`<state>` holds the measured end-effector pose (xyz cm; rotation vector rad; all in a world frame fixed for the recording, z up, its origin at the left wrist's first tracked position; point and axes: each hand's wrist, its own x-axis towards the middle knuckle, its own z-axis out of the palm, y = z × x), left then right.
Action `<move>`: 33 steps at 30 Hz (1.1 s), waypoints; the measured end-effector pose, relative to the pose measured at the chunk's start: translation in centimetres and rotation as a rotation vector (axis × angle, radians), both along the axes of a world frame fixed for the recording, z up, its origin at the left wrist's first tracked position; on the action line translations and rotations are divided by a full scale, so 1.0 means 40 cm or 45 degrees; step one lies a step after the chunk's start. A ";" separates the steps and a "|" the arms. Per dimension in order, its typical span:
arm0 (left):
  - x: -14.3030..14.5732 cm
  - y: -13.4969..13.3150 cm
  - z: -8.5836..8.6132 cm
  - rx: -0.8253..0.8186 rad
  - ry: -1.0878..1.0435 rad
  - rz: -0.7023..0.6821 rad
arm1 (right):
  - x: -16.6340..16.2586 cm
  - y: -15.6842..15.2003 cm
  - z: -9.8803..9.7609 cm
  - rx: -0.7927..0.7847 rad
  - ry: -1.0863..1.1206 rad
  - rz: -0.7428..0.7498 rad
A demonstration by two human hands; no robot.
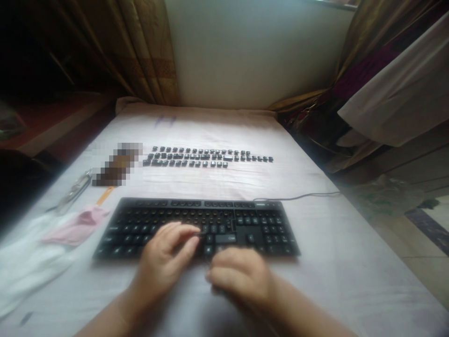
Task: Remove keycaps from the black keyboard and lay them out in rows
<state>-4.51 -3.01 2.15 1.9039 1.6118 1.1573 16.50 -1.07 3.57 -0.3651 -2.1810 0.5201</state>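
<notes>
A black computer keyboard (250, 234) lies across the table in front of me. Its upper rows show bare key sockets, while caps sit on the lower rows and the number pad. Over the keyboard's middle, my left hand (168, 248) pinches a small dark keycap (201, 232) between thumb and forefinger, touching the keys. My right hand (242, 276) is curled closed at the keyboard's front edge. A bit of something dark shows under its fingers, too hidden to name. Farther back, loose black keycaps (189, 157) stand in three rows on the cloth.
The table's pale cloth (301, 290) reaches toward a wall and curtains (147, 51). At left are a pink cloth (75, 229), white fabric (28, 262), an orange-handled item (105, 195), a metallic tool (75, 189) and a blurred-out object (117, 166). The keyboard cable (301, 194) trails right.
</notes>
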 end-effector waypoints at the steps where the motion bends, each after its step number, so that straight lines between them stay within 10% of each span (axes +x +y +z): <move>1: -0.003 0.002 -0.001 -0.042 -0.034 0.051 | 0.003 0.001 -0.003 0.009 -0.032 0.007; 11: -0.011 0.002 -0.022 -0.192 -0.213 0.120 | 0.046 0.074 -0.036 0.312 -0.224 -0.605; 33: -0.020 0.011 -0.007 -0.370 -0.399 0.053 | 0.006 0.065 -0.038 0.368 -0.248 -0.471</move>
